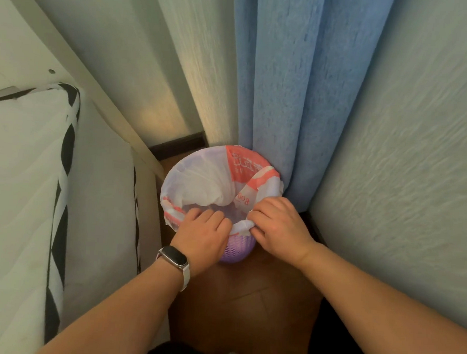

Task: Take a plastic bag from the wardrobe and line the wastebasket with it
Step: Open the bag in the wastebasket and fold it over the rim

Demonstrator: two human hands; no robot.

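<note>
One wastebasket (236, 249), purple and perforated, stands on the brown wooden floor (249, 301) with one white plastic bag (207, 180) printed in red spread over its mouth. Two hands work the near rim. The left hand (202, 236), one watch (174, 258) on its wrist, has its grip curled over the bag's edge. Just beside it to the right, the right hand (278, 226) pinches a bunched fold of the bag. Beyond both grips hang a blue curtain (301, 85) and a pale curtain (141, 56). A bed (21, 177) lies left of the left hand.

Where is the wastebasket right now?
Centre of the head view: the purple wastebasket stands on the wooden floor against the blue curtain, right of the bed.
</note>
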